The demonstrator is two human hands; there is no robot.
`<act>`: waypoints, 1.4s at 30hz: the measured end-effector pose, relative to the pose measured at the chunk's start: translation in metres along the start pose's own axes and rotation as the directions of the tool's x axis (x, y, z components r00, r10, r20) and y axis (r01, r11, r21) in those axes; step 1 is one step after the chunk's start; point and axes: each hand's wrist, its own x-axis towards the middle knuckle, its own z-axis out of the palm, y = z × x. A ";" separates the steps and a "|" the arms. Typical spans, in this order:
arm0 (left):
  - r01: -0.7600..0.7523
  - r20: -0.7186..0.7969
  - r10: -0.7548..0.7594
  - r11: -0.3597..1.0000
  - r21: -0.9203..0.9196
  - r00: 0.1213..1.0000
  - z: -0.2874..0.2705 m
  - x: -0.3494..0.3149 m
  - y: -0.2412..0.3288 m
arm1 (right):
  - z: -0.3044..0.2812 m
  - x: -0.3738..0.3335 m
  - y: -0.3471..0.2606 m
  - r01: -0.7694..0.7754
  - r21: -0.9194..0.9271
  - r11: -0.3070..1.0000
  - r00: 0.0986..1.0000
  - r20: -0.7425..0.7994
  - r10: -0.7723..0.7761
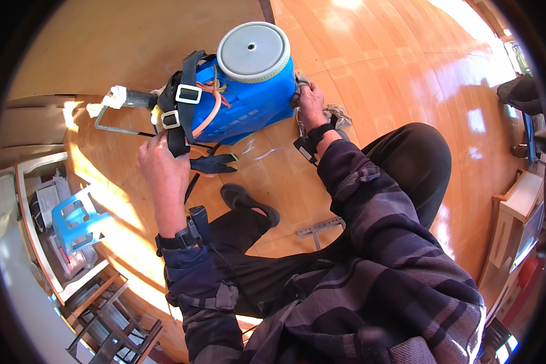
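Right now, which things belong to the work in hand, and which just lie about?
In hand:
- blue sprayer tank
- grey cloth, under right hand
- black straps, at left hand

Lying about:
- metal square ruler
- blue plastic stool

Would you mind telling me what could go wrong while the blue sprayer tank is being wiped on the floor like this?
The blue sprayer tank stands upright, steadied only by the left hand on its black straps; a hard push from the right hand with the cloth might tip it. The loose strap ends near the shoe could snag.
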 end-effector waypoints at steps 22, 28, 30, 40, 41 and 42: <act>-0.051 -0.070 0.067 0.974 0.219 0.995 0.009 0.007 0.013 | 0.030 -0.096 0.004 0.274 -0.286 0.918 0.961 0.054 -0.270; -0.017 -0.228 0.082 0.962 0.274 0.970 0.024 0.004 0.014 | 0.008 -0.075 0.030 0.148 -0.300 0.942 0.986 0.122 -0.116; -0.005 -0.240 0.066 0.970 0.245 0.968 0.027 0.003 0.009 | -0.009 -0.049 0.049 -0.269 -0.192 0.944 0.962 0.002 0.275; 0.099 -0.246 -0.087 0.995 0.035 0.965 0.026 0.018 -0.012 | -0.040 0.050 0.071 -0.076 0.151 0.986 0.992 0.114 0.059; 0.068 -0.249 -0.055 0.997 0.045 0.967 0.026 0.018 -0.011 | -0.035 0.062 0.068 -0.150 0.227 0.962 0.979 0.168 0.113; 0.032 -0.275 -0.016 0.998 0.053 0.961 0.025 0.018 -0.010 | -0.032 0.075 0.063 -0.176 0.182 0.967 0.967 0.218 0.135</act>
